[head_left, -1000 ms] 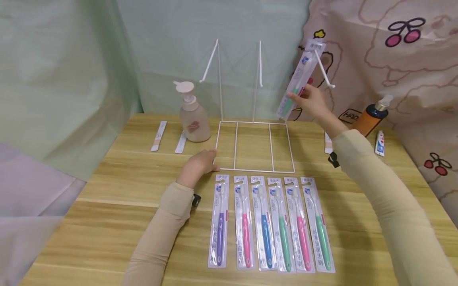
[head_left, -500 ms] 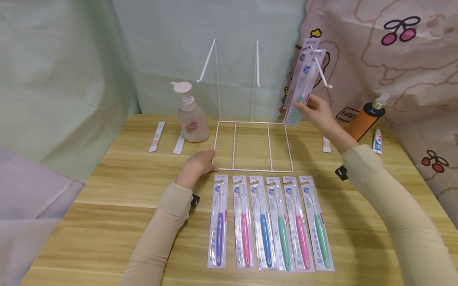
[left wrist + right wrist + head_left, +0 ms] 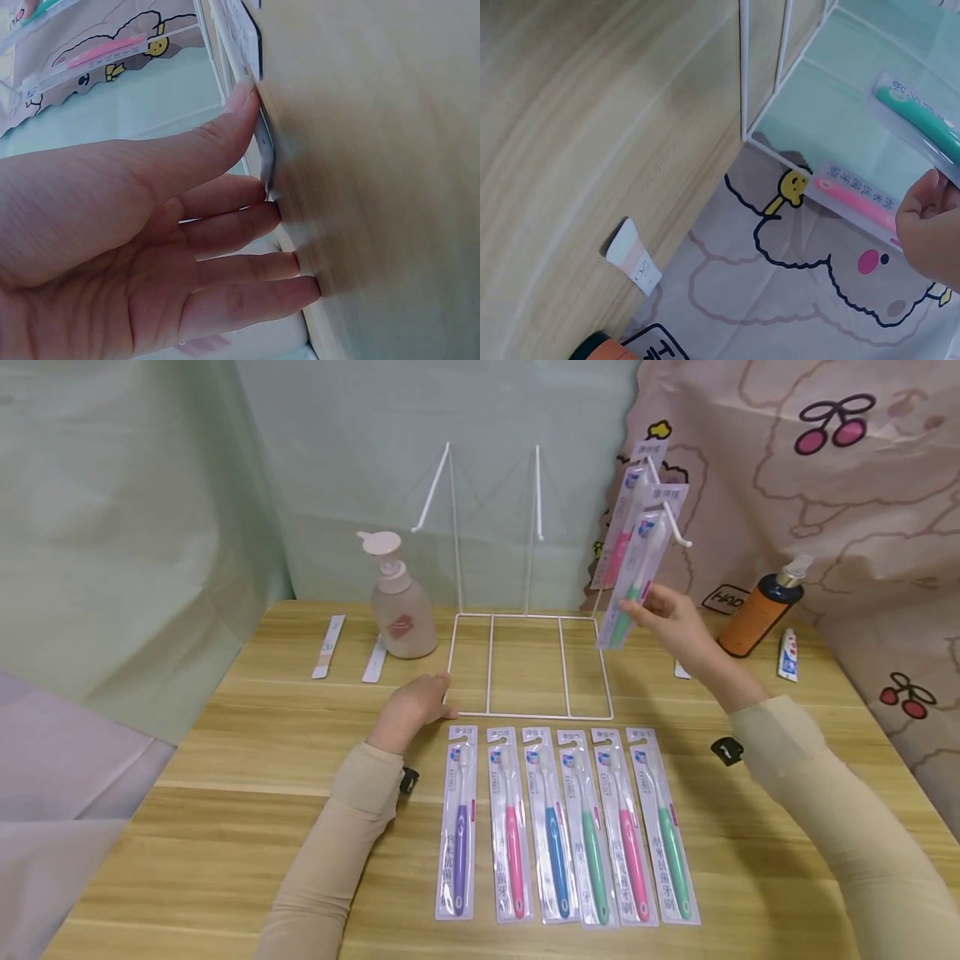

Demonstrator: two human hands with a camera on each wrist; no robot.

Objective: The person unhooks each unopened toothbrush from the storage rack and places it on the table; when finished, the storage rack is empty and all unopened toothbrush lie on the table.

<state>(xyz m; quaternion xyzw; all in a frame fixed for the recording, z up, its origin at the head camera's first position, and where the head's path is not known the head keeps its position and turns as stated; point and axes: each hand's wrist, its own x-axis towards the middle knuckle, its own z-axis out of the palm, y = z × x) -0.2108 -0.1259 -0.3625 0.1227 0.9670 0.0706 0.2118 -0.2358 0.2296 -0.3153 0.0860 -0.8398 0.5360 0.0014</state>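
Note:
My right hand (image 3: pixel 671 622) pinches the lower part of a packaged green toothbrush (image 3: pixel 636 581), whose top hangs at the right hook (image 3: pixel 677 525) of a white wire rack (image 3: pixel 551 717). Behind it on that hook hangs a packaged pink toothbrush (image 3: pixel 618 539). At the rack's front left base corner rests my left hand (image 3: pixel 415 703); its thumb (image 3: pixel 240 101) touches the wire and its nearly straight fingers reach the wooden table. In front of the rack lies a row of several packaged toothbrushes, from a purple one (image 3: pixel 460 852) to a green one (image 3: pixel 675 860).
The rack's left hook (image 3: pixel 433 489) and middle hook (image 3: pixel 539 493) carry nothing. A pump bottle (image 3: pixel 405 614) stands left of the rack, near two paper strips. At the right are an orange and black bottle (image 3: pixel 757 614) and a small tube (image 3: pixel 788 656).
My right hand has moved the green toothbrush down and forward along the hook, toward its tip. The pink toothbrush behind now shows. My left hand stays at the rack's corner.

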